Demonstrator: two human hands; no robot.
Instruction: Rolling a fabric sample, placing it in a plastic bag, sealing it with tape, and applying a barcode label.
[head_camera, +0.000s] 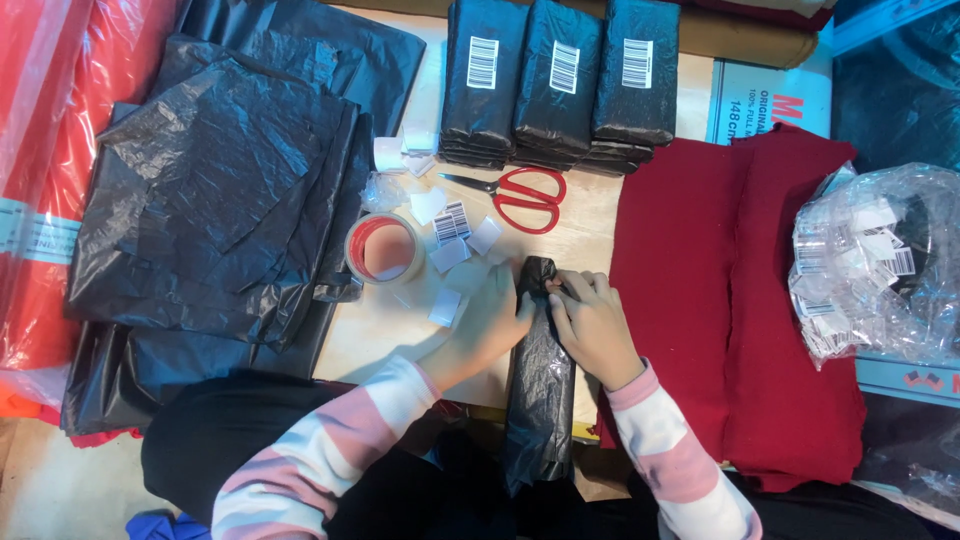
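The left hand (490, 318) and the right hand (592, 322) press on both sides of a long black bag bundle (540, 370) near the table's (400, 330) front edge, fingers pinching its top end. It looks like the wrapping step; next it seems to need tape or a sticker. A tape roll (384, 248) and white sticker labels (455, 235) lie just left. Red scissors (525, 197) sit behind. Three wrapped black packs (560, 80) with white striped stickers line the back edge.
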